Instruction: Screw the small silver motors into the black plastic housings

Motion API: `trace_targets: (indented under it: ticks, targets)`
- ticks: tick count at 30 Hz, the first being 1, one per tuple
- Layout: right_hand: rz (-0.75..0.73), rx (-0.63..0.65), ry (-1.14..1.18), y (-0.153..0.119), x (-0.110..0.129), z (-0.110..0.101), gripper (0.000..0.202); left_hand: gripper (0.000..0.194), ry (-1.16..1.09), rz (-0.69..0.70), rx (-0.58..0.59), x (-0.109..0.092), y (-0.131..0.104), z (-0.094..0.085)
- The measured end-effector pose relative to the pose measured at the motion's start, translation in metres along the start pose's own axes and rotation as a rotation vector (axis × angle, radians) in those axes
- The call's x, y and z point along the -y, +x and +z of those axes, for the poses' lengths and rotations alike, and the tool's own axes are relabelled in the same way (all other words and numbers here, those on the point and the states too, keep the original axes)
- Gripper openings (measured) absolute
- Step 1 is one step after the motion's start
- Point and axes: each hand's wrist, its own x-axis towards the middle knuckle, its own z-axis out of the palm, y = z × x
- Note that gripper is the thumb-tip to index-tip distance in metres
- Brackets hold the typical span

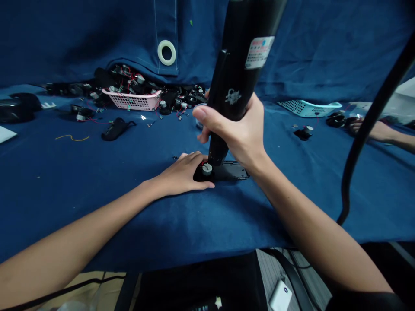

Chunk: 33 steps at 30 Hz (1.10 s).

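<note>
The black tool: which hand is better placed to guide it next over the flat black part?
Most likely the right: the right hand grips the black tool, whose lower end is at the flat black part; the left hand holds that part's left end.

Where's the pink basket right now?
In the head view, the pink basket is left of centre, below and left of the white eyelet, beside loose black parts.

"How does the black tool (238,80) stand?"
"Nearly upright, top leaning right: a thick cylinder with a white label (258,52), narrowing at its lower end."
"And the black casing (234,171)?"
"Flat beneath it, stretched left to right, a round pale-grey part (206,168) toward its left end. Whether they touch is unclear."
</note>
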Motion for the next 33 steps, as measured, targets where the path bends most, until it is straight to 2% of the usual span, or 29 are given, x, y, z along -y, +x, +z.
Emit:
trace_targets:
  ticks: [4, 16, 24, 33]
  targets:
    - [0.000, -0.030, -0.063, -0.0021, -0.0075, 0.0018, 0.034, 0.076, -0.028, 0.009, -0.008, 0.0013, 0.0009, 0.0019]
    - [-0.012, -0.098, -0.091, -0.0028, -0.0106, 0.0061, 0.035, 0.064, -0.031, -0.002, -0.024, -0.0003, 0.0010, 0.0002]
    - [-0.033, -0.097, -0.089, -0.0037, -0.0103, 0.0060, 0.036, 0.069, -0.008, -0.006, -0.004, 0.0008, 0.0027, 0.0006]
    - [-0.023, -0.068, -0.090, -0.0041, -0.0107, 0.0041, 0.041, 0.062, -0.020, 0.016, -0.023, 0.0011, 0.0037, -0.0004]
